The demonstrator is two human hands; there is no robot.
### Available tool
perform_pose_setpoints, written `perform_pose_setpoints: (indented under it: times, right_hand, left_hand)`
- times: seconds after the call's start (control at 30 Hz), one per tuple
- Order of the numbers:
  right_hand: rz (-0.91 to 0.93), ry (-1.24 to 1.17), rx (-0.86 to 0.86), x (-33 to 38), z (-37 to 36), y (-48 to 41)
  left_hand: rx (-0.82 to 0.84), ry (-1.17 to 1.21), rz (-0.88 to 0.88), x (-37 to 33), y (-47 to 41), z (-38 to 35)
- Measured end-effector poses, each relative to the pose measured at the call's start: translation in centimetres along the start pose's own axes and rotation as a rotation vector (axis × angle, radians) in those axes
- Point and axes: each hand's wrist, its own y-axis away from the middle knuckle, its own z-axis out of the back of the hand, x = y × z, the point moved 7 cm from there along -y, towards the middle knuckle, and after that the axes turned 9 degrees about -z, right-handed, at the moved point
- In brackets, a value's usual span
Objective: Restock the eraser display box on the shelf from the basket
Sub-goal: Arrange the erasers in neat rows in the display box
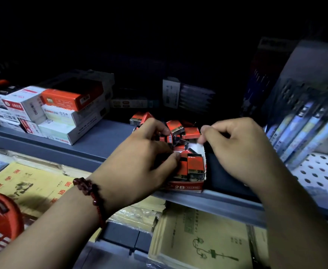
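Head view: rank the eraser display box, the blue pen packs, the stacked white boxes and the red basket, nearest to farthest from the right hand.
1. Eraser display box: at the right hand's fingertips, just left.
2. Blue pen packs: on the right.
3. Stacked white boxes: far left, same shelf.
4. Red basket: lower-left corner, below the shelf.

Stationery shop: shelves point(101, 140) of boxed pens point(70, 113), notebooks point(198, 239).

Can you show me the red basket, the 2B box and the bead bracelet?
red basket point(11, 212), head view, on its rim.
2B box point(184, 187), head view, on its front label.
bead bracelet point(89, 189), head view, on its beads.
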Motion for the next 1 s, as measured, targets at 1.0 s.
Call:
perform_pose_setpoints:
  times: [1.0]
  right_hand:
    - [-0.073, 0.114, 0.322, -1.2, -3.5, 0.5]
  left_hand:
    - [-0.025, 0.051, -0.025, 0.3, -0.1, -0.2]
